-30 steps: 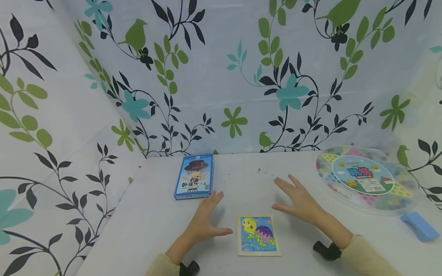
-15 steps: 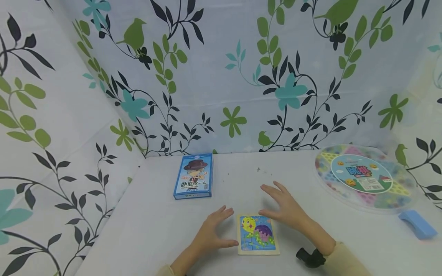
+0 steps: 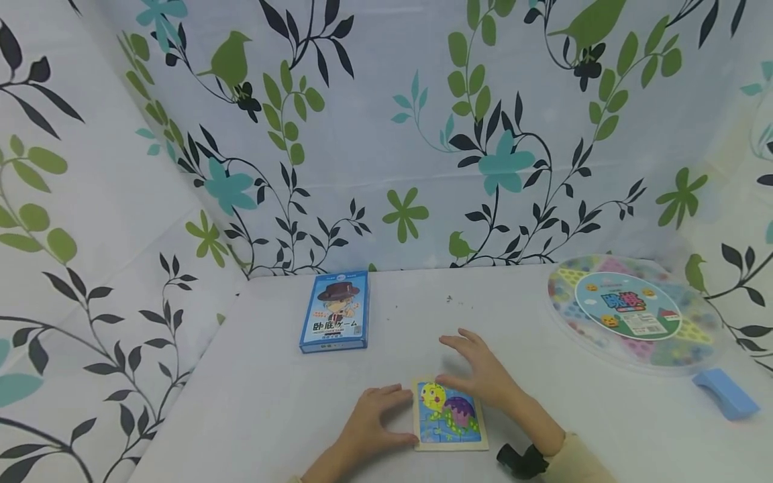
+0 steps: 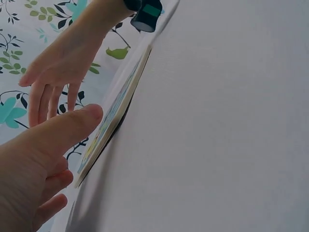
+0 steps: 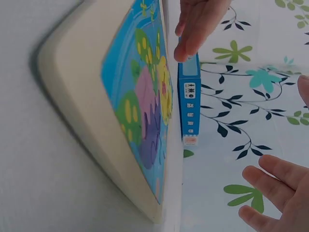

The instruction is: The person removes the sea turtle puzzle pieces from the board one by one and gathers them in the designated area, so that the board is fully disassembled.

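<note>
A small framed jigsaw puzzle (image 3: pixel 448 416) with a yellow-headed, purple-shelled turtle on blue lies flat on the table. My left hand (image 3: pixel 371 426) is at its left edge, thumb and fingers spread apart in a curve, fingertips right at the frame. Over the puzzle's upper right corner hovers my right hand (image 3: pixel 486 376), fingers spread and thumb pointing left. In the left wrist view, the left thumb (image 4: pixel 72 125) overlaps the puzzle's edge. The right wrist view shows the wooden frame (image 5: pixel 96 125) up close, with right-hand fingers (image 5: pixel 275 186) apart from it.
A blue card game box (image 3: pixel 335 312) lies at the back left of the white table (image 3: pixel 253 409). At the right are a round clear-covered game board (image 3: pixel 634 315) and a light blue curved block (image 3: pixel 727 394). A patterned cloth (image 3: pixel 362 134) hangs behind.
My left hand has moved right and down to the puzzle's left edge. My right hand has come left and down towards its upper right corner. The puzzle stays in place.
</note>
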The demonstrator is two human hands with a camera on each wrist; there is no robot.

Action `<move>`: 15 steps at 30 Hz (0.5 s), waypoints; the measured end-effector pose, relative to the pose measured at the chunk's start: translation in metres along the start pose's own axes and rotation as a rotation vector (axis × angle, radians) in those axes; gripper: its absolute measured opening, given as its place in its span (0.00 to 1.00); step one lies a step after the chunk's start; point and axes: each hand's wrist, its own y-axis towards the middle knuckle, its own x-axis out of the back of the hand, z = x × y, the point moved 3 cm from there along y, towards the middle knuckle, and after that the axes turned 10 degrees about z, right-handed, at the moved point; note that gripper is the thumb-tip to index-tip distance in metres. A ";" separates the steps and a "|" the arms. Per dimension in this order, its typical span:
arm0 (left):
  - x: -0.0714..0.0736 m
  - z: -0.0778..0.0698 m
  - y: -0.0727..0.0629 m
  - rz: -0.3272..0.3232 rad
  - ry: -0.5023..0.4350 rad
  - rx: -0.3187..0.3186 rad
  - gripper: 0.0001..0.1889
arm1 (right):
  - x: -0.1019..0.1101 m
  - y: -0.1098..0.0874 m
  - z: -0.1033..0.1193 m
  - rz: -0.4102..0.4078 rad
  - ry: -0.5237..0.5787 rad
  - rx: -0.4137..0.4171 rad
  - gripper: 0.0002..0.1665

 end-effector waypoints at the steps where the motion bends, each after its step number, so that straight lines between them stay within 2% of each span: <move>1: -0.001 0.000 0.000 0.000 -0.013 -0.001 0.31 | -0.002 0.000 0.000 0.003 0.000 -0.002 0.38; 7: -0.007 -0.003 0.000 -0.023 -0.091 -0.017 0.28 | -0.013 -0.002 -0.005 0.018 0.005 0.006 0.35; 12: -0.005 -0.004 0.002 -0.093 -0.064 -0.064 0.27 | -0.017 0.000 -0.007 -0.037 -0.003 0.084 0.33; 15: -0.005 -0.004 0.004 -0.097 -0.044 -0.081 0.28 | -0.018 0.002 -0.009 -0.054 -0.005 0.109 0.32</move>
